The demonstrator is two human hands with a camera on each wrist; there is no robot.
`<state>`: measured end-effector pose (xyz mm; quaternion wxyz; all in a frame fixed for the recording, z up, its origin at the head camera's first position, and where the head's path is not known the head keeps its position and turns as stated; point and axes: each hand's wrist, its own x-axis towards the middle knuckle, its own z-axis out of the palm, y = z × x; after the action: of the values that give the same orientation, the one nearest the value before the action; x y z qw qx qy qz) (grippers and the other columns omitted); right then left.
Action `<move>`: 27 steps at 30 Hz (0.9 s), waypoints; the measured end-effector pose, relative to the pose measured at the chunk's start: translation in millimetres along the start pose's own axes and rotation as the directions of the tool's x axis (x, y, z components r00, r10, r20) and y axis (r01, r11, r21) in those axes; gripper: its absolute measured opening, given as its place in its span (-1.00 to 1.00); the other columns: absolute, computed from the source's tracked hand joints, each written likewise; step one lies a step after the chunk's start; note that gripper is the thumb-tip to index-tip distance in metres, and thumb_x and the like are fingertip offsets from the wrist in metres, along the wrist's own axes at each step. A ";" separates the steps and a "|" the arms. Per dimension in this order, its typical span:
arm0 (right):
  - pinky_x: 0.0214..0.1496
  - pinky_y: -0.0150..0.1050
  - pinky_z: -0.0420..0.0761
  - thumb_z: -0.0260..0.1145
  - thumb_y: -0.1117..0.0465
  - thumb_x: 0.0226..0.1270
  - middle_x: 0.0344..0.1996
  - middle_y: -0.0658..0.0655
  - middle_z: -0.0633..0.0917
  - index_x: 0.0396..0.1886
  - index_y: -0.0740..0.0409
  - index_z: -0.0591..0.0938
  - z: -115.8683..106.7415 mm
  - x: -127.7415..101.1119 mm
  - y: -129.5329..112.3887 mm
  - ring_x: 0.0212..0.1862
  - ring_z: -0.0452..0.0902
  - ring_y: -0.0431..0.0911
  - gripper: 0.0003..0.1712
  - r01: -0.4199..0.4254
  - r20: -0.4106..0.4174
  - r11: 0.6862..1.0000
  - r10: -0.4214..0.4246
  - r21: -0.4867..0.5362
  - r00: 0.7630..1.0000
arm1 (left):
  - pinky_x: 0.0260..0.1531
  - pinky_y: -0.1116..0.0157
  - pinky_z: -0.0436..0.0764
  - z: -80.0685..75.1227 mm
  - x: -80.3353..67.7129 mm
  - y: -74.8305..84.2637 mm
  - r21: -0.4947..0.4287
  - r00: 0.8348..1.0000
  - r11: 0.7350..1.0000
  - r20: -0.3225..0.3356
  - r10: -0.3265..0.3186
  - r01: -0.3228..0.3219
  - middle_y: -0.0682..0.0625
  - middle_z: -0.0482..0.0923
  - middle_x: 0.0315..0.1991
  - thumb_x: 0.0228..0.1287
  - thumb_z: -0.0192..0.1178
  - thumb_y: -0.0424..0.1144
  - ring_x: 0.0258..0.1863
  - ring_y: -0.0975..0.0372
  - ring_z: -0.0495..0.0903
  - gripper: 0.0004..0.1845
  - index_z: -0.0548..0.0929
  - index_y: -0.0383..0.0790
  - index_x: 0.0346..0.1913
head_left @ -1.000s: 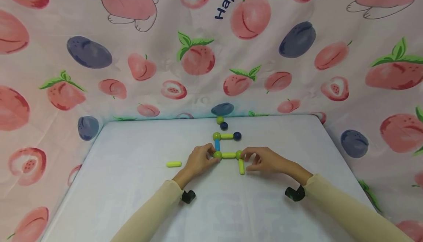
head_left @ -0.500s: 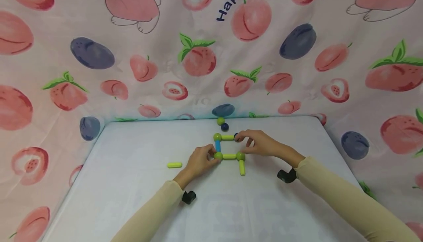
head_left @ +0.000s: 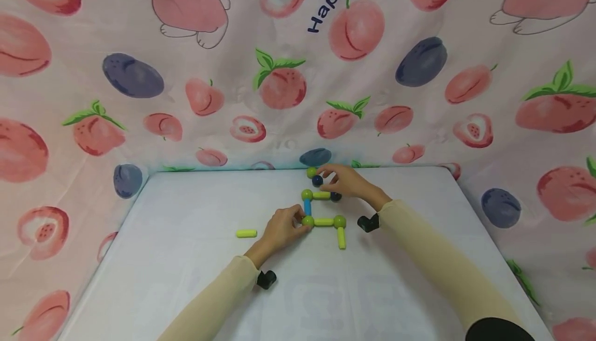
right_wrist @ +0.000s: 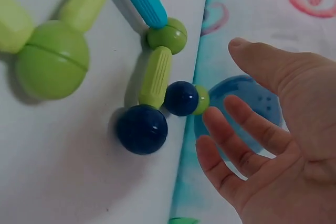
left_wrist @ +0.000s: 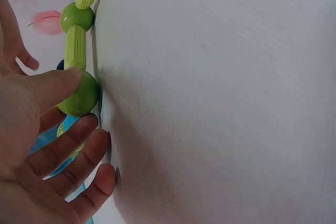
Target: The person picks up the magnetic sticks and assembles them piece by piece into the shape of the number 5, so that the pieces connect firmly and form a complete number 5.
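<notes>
My left hand (head_left: pixel 281 227) pinches a green ball (left_wrist: pixel 84 98) at a corner of a chain of rods and balls, thumb on top and forefinger against it. From that ball a blue rod (head_left: pixel 308 207) runs back to another green ball (right_wrist: pixel 169 36), then a yellow-green rod (right_wrist: pixel 156 77) ends at a dark blue ball (right_wrist: pixel 142 129). A yellow-green rod (head_left: pixel 324 222) leads right to a green ball (head_left: pixel 340 221) with one more rod (head_left: pixel 342 238) pointing toward me. My right hand (head_left: pixel 346 181), fingers spread and holding nothing, hovers beside a loose dark blue ball (right_wrist: pixel 181 98).
A loose green ball (head_left: pixel 311 172) sits near the table's back edge, behind the loose blue ball. One yellow-green rod (head_left: pixel 246 234) lies alone left of my left hand. A fruit-print cloth (head_left: pixel 279 139) hangs just behind the white table (head_left: pixel 186 279).
My right hand has left the right-hand green ball and reached back past the end blue ball to the loose balls. My left hand has stayed on its green ball.
</notes>
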<state>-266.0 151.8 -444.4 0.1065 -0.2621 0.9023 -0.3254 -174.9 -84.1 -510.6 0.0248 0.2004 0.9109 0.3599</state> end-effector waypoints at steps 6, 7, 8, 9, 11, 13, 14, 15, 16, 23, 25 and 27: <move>0.00 -0.01 0.68 0.45 0.19 0.38 0.10 0.33 0.64 0.26 0.18 0.59 15.9 17.8 11.3 0.02 0.67 0.14 -0.51 -0.074 -0.057 0.997 0.075 0.005 0.996 | -0.38 0.35 0.53 0.6 -0.1 0.0 -0.002 1.000 1.000 -0.001 0.006 -0.006 0.05 0.69 -0.25 0.26 0.47 -0.17 -0.41 0.32 0.51 -0.78 0.66 -0.14 -0.15; 0.01 0.00 0.67 0.45 0.20 0.39 0.10 0.33 0.64 0.25 0.17 0.59 18.7 20.1 13.0 0.02 0.67 0.15 -0.52 -0.086 -0.069 0.996 0.086 0.004 0.994 | -0.39 0.35 0.53 0.7 -0.1 0.0 -0.001 1.000 1.000 -0.003 0.007 -0.007 0.05 0.69 -0.25 0.26 0.47 -0.18 -0.42 0.32 0.51 -0.78 0.66 -0.14 -0.15; 0.03 0.01 0.66 0.44 0.20 0.39 0.11 0.32 0.64 0.25 0.17 0.60 21.4 22.3 14.4 0.03 0.66 0.15 -0.53 -0.098 -0.082 0.995 0.098 -0.001 0.992 | -0.39 0.35 0.53 0.8 -0.1 0.0 0.000 1.000 1.000 -0.005 0.008 -0.008 0.05 0.69 -0.25 0.26 0.48 -0.18 -0.42 0.32 0.51 -0.78 0.66 -0.14 -0.15; 0.03 0.02 0.65 0.44 0.21 0.39 0.11 0.32 0.64 0.23 0.16 0.60 24.0 24.8 16.1 0.03 0.65 0.15 -0.54 -0.109 -0.097 0.994 0.108 -0.004 0.989 | -0.39 0.35 0.53 0.9 -0.2 -0.2 -0.001 1.000 1.000 -0.006 0.010 -0.010 0.05 0.69 -0.26 0.25 0.48 -0.18 -0.42 0.32 0.51 -0.78 0.67 -0.14 -0.15; 0.06 0.04 0.63 0.43 0.20 0.40 0.11 0.30 0.64 0.22 0.14 0.61 28.3 28.8 18.0 0.06 0.63 0.16 -0.57 -0.133 -0.121 0.991 0.130 -0.015 0.984 | -0.39 0.35 0.53 1.0 -0.3 -0.7 0.002 1.000 1.000 -0.008 0.011 -0.011 0.05 0.69 -0.26 0.25 0.48 -0.18 -0.42 0.32 0.51 -0.77 0.67 -0.14 -0.14; 0.09 0.07 0.61 0.43 0.20 0.40 0.11 0.30 0.64 0.20 0.13 0.61 31.4 32.1 19.1 0.08 0.61 0.17 -0.58 -0.154 -0.138 0.988 0.150 -0.018 0.979 | -0.39 0.36 0.53 1.2 -0.3 -1.3 -0.001 1.000 1.000 -0.006 0.008 -0.008 0.06 0.69 -0.26 0.25 0.48 -0.18 -0.42 0.32 0.51 -0.77 0.66 -0.14 -0.14; 0.10 0.07 0.59 0.44 0.20 0.40 0.11 0.30 0.65 0.20 0.13 0.61 32.7 33.6 19.6 0.09 0.60 0.17 -0.59 -0.164 -0.143 0.986 0.160 -0.019 0.977 | -0.39 0.36 0.53 1.2 -0.3 -1.5 -0.004 1.000 1.000 -0.004 0.007 -0.007 0.06 0.69 -0.26 0.26 0.48 -0.18 -0.42 0.32 0.51 -0.77 0.66 -0.14 -0.14; 0.12 0.08 0.59 0.44 0.20 0.40 0.11 0.30 0.66 0.19 0.12 0.61 33.9 34.9 20.0 0.10 0.60 0.17 -0.59 -0.175 -0.146 0.984 0.170 -0.020 0.975 | -0.39 0.36 0.53 1.4 -0.4 -1.9 -0.006 1.000 1.000 -0.004 0.009 -0.009 0.06 0.69 -0.25 0.26 0.47 -0.18 -0.42 0.32 0.51 -0.77 0.66 -0.14 -0.14; 0.14 0.08 0.58 0.44 0.20 0.39 0.10 0.29 0.66 0.19 0.12 0.60 34.8 35.8 19.9 0.12 0.59 0.17 -0.58 -0.189 -0.144 0.982 0.184 -0.017 0.972 | -0.39 0.36 0.53 1.5 -0.5 -2.2 -0.006 1.000 1.000 -0.004 0.011 -0.011 0.06 0.68 -0.25 0.26 0.47 -0.18 -0.42 0.32 0.51 -0.78 0.66 -0.14 -0.15; 0.13 0.06 0.58 0.45 0.22 0.37 0.04 0.28 0.70 0.13 0.11 0.60 39.5 38.3 19.8 0.09 0.61 0.14 -0.62 -0.237 -0.136 0.972 0.234 -0.004 0.963 | -0.38 0.36 0.53 2.5 -0.3 -2.7 -0.001 1.000 1.000 -0.015 0.019 -0.019 0.07 0.68 -0.26 0.26 0.47 -0.17 -0.41 0.32 0.52 -0.79 0.65 -0.12 -0.17; 0.12 0.07 0.58 0.45 0.22 0.37 0.03 0.28 0.71 0.12 0.11 0.60 39.9 38.1 18.7 0.08 0.62 0.15 -0.63 -0.240 -0.137 0.971 0.238 0.002 0.962 | -0.37 0.36 0.54 2.6 -0.7 -2.7 0.003 1.000 1.000 -0.018 0.021 -0.020 0.07 0.68 -0.26 0.26 0.48 -0.17 -0.41 0.32 0.52 -0.79 0.65 -0.11 -0.17; 0.12 0.08 0.58 0.44 0.23 0.38 0.02 0.28 0.71 0.11 0.10 0.61 40.3 38.4 18.2 0.08 0.62 0.15 -0.65 -0.247 -0.136 0.969 0.246 0.004 0.960 | -0.38 0.36 0.53 2.8 -1.0 -3.0 0.004 1.000 1.000 -0.019 0.019 -0.019 0.07 0.68 -0.26 0.26 0.48 -0.17 -0.41 0.32 0.51 -0.79 0.66 -0.11 -0.17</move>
<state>-291.0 121.5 -487.8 0.0828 -0.1255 0.9351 -0.3210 -174.5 -84.6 -514.7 0.0125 0.2056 0.9097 0.3605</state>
